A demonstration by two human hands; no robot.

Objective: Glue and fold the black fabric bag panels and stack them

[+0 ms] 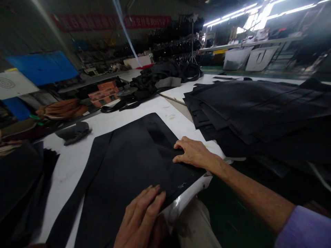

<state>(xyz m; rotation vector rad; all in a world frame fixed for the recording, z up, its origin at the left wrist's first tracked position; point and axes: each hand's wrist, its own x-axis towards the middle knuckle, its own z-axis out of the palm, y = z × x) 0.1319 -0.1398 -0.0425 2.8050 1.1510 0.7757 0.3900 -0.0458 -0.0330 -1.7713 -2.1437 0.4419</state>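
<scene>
A flat black fabric panel (pixel 129 162) lies on the white-covered table in front of me, with a narrow black strip along its left side. My left hand (pixel 141 217) rests on the panel's near edge, fingers stretched out and lying flat. Farther up, at the panel's right edge, my right hand (pixel 193 153) touches the cloth with thumb and forefinger apart; its other fingers are partly curled. Neither hand visibly grips anything.
Stacked black sheets (pixel 258 110) cover the table to the right. Black cloth (pixel 20 182) hangs at the left, near a small dark grey cloth piece (pixel 73 132). A black heap (pixel 165 74) and reddish boxes (pixel 103 93) sit farther back. White bins (pixel 236 58) stand beyond.
</scene>
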